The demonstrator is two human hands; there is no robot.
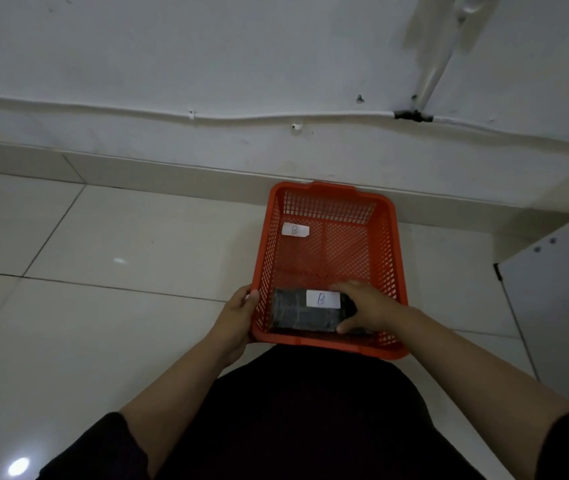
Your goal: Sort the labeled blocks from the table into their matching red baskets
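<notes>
Head-camera view, looking down: a person crouches over 1 red basket [385, 258] on a pale tiled floor [103, 306], close to a white wall [206, 64]. A dark block [296, 311] with a white label [323, 299] marked "B" lies flat in the near end of the basket, against its front wall. A second paper tag [295, 230], also marked "B", sits inside at the far left, so block and basket appear to match.

The right hand [366, 308] reaches over the near rim and is closed around the block's right end, fingers over the top and thumb at the front lower edge. The left hand [239, 318] is clamped on the basket's near left corner, outside the mesh, steadying it. The 2 hands are apart, with the block between them.

Judging by its boxy shape and dull, wrapped-looking surface, the block is probably stiff and holds its form; whether it is heavy cannot be told, though 1 hand seems enough. The wrapping may be a little slick, so a firm hold across the short end, thumb opposing fingers, looks safest, keeping clear of the label, which could peel or smudge. The plastic basket looks light and liable to slide on the glossy tiles.

A grey panel [560, 306] stands at the right edge; no other blocks are in sight.
</notes>
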